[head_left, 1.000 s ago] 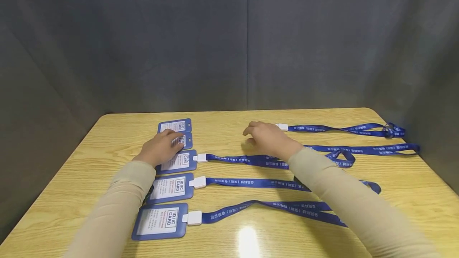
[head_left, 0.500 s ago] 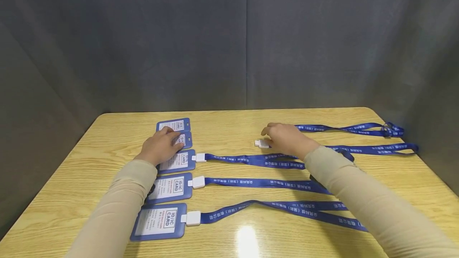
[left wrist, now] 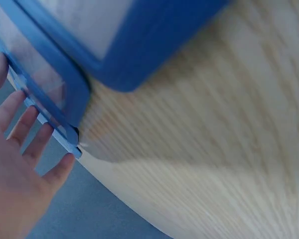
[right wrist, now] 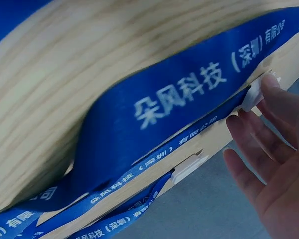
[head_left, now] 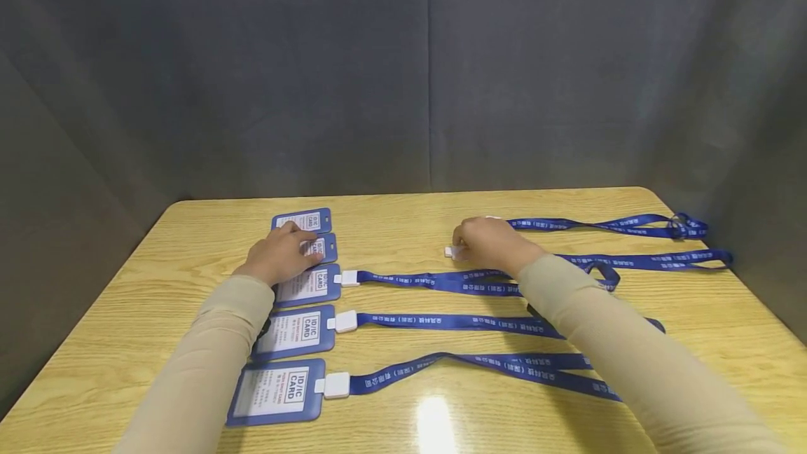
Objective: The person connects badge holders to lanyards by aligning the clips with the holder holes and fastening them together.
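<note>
Blue lanyard (head_left: 630,262) lengthwise left to right, white clip (head_left: 449,252) pointing left, right hand (head_left: 492,242) pinching it, left hand (head_left: 277,254) spread on badge (head_left: 328,248)

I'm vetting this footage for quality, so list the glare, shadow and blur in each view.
Head view: a bright glare patch on the table at the bottom edge, a shadow beside the right sleeve; left wrist view: the nearest card holder looks soft, its print unreadable, and a shadow crosses the table; right wrist view: the foreground lanyard has slightly soft yet distinct lettering.
</note>
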`<state>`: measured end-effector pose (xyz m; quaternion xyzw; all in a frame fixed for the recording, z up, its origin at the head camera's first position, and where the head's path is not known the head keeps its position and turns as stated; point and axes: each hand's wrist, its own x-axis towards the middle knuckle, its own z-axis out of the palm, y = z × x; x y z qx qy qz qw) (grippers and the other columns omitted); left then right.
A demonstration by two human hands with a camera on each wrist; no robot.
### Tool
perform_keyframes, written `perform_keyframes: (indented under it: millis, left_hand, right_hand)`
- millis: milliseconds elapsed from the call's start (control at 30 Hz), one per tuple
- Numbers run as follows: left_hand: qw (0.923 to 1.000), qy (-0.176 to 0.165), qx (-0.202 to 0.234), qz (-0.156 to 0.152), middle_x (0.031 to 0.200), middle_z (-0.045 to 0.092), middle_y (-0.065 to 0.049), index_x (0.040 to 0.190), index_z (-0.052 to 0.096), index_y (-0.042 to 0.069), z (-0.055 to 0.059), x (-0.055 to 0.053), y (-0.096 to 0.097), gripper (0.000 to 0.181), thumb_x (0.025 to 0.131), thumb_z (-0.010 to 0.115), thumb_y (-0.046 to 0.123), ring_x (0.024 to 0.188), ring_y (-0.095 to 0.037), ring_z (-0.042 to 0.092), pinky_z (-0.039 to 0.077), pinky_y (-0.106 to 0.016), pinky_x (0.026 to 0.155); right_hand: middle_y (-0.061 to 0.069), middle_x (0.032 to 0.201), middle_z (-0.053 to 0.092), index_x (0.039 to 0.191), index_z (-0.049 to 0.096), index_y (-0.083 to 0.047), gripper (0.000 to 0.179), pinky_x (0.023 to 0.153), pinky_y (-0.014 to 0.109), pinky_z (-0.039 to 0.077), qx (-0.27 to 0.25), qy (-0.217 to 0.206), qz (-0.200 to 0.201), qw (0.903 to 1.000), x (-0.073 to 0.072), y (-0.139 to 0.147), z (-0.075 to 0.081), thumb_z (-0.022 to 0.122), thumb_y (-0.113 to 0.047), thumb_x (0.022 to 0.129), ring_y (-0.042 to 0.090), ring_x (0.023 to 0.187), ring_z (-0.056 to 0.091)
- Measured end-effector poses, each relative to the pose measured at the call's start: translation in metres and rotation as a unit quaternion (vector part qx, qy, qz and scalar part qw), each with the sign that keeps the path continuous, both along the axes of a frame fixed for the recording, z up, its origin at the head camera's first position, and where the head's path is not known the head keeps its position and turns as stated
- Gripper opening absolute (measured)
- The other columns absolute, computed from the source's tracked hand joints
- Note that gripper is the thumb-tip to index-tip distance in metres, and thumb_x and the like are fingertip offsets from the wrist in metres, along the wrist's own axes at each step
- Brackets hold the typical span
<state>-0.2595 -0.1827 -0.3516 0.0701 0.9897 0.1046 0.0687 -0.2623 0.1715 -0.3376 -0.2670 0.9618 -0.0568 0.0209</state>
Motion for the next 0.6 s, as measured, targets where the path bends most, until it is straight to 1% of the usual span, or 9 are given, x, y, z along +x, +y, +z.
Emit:
perform_keyframes:
  millis: [33, 100, 200, 300, 500, 600]
  left_hand:
    - [1.0000, -0.004, 0.001, -0.001, 0.143, 0.043, -0.022, 0.143, 0.053, 0.009, 0.001, -0.001, 0.000, 0.059, 0.095, 0.062, 0.042, 0.128, -0.045, 0.045, 0.038, -0.064, 0.101]
    - [0.9999, -0.009, 0.004, -0.003, 0.144, 0.043, -0.022, 0.143, 0.053, 0.009, 0.001, -0.002, 0.000, 0.061, 0.095, 0.063, 0.043, 0.130, -0.045, 0.044, 0.037, -0.064, 0.102]
    - [0.9999, -0.012, 0.008, -0.003, 0.145, 0.043, -0.022, 0.142, 0.053, 0.008, -0.001, -0.003, 0.001, 0.061, 0.093, 0.065, 0.043, 0.131, -0.045, 0.042, 0.036, -0.065, 0.103]
    - [0.9999, -0.008, 0.008, -0.005, 0.145, 0.044, -0.021, 0.141, 0.055, 0.008, -0.001, -0.003, 0.002, 0.060, 0.092, 0.067, 0.042, 0.133, -0.044, 0.042, 0.036, -0.065, 0.103]
    - [0.9999, -0.008, -0.003, -0.008, 0.147, 0.044, -0.021, 0.139, 0.057, 0.010, 0.003, -0.005, 0.004, 0.059, 0.091, 0.069, 0.041, 0.135, -0.044, 0.040, 0.036, -0.066, 0.102]
    - [0.9998, 0.001, -0.016, -0.011, 0.148, 0.043, -0.022, 0.138, 0.059, 0.009, 0.004, -0.005, 0.005, 0.057, 0.091, 0.068, 0.041, 0.135, -0.045, 0.040, 0.036, -0.066, 0.102]
  right_hand:
    - [0.007, 0.100, 0.072, 0.106, 0.074, -0.004, 0.020, 0.085, 0.041, 0.054, 0.002, 0.002, 0.003, 1.0000, -0.001, -0.002, 0.000, 0.074, -0.017, 0.091, 0.020, 0.083, 0.065]
    - [0.007, 0.100, 0.073, 0.105, 0.075, -0.004, 0.019, 0.086, 0.041, 0.054, 0.005, 0.001, 0.004, 1.0000, -0.002, -0.006, 0.000, 0.074, -0.016, 0.091, 0.020, 0.083, 0.065]
    - [0.007, 0.102, 0.073, 0.107, 0.075, -0.005, 0.019, 0.088, 0.040, 0.054, 0.008, -0.001, 0.001, 1.0000, -0.004, -0.013, -0.001, 0.074, -0.016, 0.091, 0.021, 0.087, 0.067]
    - [0.008, 0.106, 0.073, 0.110, 0.075, -0.004, 0.021, 0.091, 0.039, 0.054, 0.005, 0.000, 0.000, 1.0000, -0.005, -0.020, -0.002, 0.073, -0.015, 0.091, 0.022, 0.093, 0.068]
    - [0.009, 0.107, 0.073, 0.109, 0.075, -0.004, 0.022, 0.091, 0.038, 0.054, -0.005, -0.007, 0.003, 1.0000, -0.005, -0.035, -0.001, 0.075, -0.014, 0.090, 0.024, 0.098, 0.069]
    - [0.008, 0.107, 0.073, 0.109, 0.075, -0.005, 0.021, 0.091, 0.036, 0.054, -0.006, -0.008, 0.001, 0.9999, -0.006, -0.044, -0.001, 0.074, -0.016, 0.090, 0.023, 0.098, 0.069]
